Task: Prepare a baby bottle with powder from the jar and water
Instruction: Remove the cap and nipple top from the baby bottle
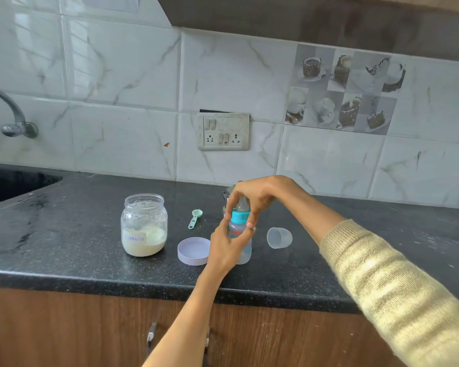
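Observation:
A clear baby bottle stands upright on the black counter. My left hand grips its body from the left. My right hand comes from above, its fingers curled round the blue collar and the teat. To the left stands the open glass jar, labelled "Formula", about a third full of pale powder. Its lilac lid lies upside down between the jar and the bottle. A small green scoop lies behind the lid. The bottle's clear cap lies on its side to the right.
A steel vessel stands behind the bottle, mostly hidden by my right hand. A sink and a wall tap are at the far left. A switch and socket plate is on the tiled wall. Wooden cabinet doors with handles sit below the counter edge.

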